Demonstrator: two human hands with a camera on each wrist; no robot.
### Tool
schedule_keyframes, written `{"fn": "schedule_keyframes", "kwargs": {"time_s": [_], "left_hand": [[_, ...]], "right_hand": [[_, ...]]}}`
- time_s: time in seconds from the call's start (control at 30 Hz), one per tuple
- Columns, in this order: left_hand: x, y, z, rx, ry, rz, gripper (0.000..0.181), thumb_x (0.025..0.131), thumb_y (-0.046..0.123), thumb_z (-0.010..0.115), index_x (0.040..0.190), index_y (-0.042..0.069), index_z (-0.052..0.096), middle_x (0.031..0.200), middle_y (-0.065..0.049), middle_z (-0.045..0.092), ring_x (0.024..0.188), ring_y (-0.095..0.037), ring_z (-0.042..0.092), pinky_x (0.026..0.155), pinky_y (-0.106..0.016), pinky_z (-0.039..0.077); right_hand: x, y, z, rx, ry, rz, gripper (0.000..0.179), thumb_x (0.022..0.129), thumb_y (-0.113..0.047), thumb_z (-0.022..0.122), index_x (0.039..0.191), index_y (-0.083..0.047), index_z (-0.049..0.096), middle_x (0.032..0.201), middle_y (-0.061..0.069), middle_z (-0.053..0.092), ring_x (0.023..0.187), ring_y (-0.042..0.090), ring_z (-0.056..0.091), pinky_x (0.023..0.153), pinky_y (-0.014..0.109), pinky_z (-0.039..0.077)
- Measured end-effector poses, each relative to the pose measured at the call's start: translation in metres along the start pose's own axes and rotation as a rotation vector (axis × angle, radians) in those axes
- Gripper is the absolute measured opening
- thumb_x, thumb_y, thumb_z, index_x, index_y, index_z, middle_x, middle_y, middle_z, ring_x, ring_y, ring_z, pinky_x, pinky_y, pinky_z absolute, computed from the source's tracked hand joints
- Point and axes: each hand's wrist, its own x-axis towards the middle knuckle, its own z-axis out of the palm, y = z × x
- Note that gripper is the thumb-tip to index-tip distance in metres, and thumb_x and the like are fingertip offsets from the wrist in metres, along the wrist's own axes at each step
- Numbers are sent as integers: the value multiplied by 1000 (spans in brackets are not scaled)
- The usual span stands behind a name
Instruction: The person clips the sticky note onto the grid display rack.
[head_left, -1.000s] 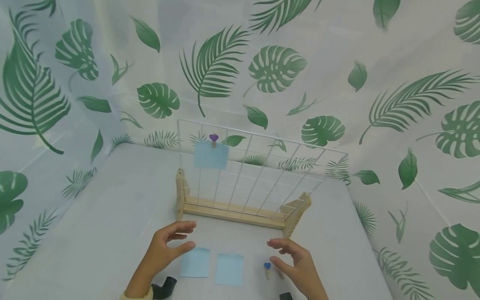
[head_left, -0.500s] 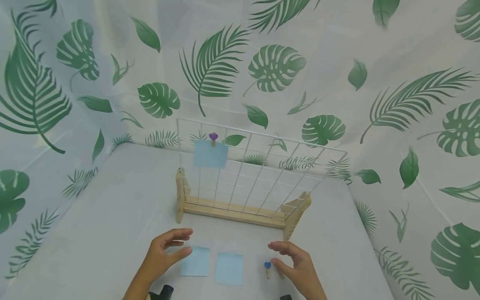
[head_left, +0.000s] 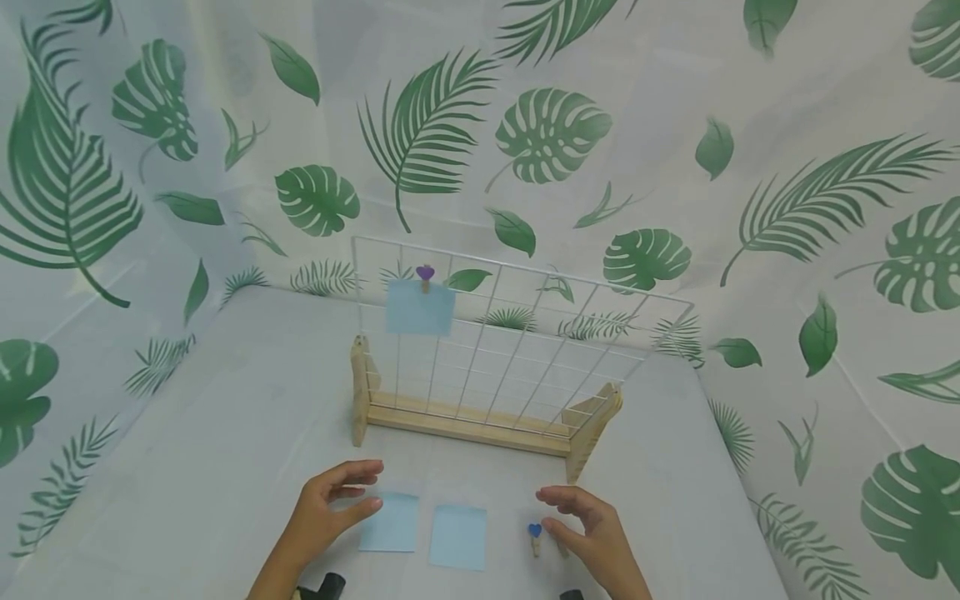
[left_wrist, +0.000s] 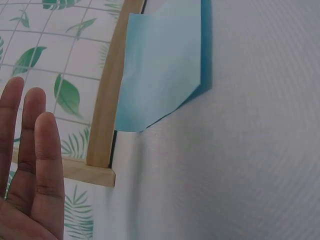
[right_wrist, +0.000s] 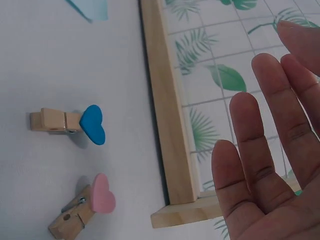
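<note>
My left hand [head_left: 330, 506] hovers by the left blue paper sheet [head_left: 391, 523], thumb near its edge, holding nothing. A second blue sheet [head_left: 458, 537] lies flat to its right. My right hand [head_left: 592, 527] is held over the right side with relaxed fingers and nothing in them. Beside its thumb lies a wooden clothespin with a blue heart [head_left: 535, 531]. In the right wrist view a clothespin with a pink heart [right_wrist: 102, 194] lies near the blue one; in the head view the hand mostly covers it.
A wire grid rack [head_left: 498, 350] on a wooden stand [head_left: 468, 431] stands behind the hands. At its upper left hangs another blue sheet [head_left: 420, 310], clipped by a clothespin with a purple heart [head_left: 425, 273]. Leaf-print curtains [head_left: 652, 100] surround the white tabletop [head_left: 225, 433].
Both hands have sunk slightly toward the front, the left a bit more and slightly leftward. The sheets, clothespins and rack stay where they were.
</note>
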Motion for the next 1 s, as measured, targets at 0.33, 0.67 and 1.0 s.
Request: {"fn": "schedule_keyframes", "kwargs": {"time_s": [0.33,0.67,1.0], "left_hand": [[-2,-5,1,11,-7,-75,38,94,1,80,131,-4,71,129,-13,75,112,-14,71,91,-29,61],[-1,-7,1,19,6,-193,38,96,4,80,133,-3,71,133,-22,72,114,-15,70,94,-29,60],[-1,-9,-1,38,47,-263,41,95,7,82,133,-1,71,134,-19,72,114,-15,71,93,-27,60]], "right_hand": [[-2,12,1,72,-17,61,26,93,12,75,118,6,72,117,-5,79,108,0,69,92,19,55],[-4,22,0,85,-61,161,21,98,5,74,118,6,72,118,3,79,110,0,67,94,21,54],[-3,34,-2,51,-112,258,23,100,-2,74,123,3,73,123,19,75,111,6,65,92,24,55]]}}
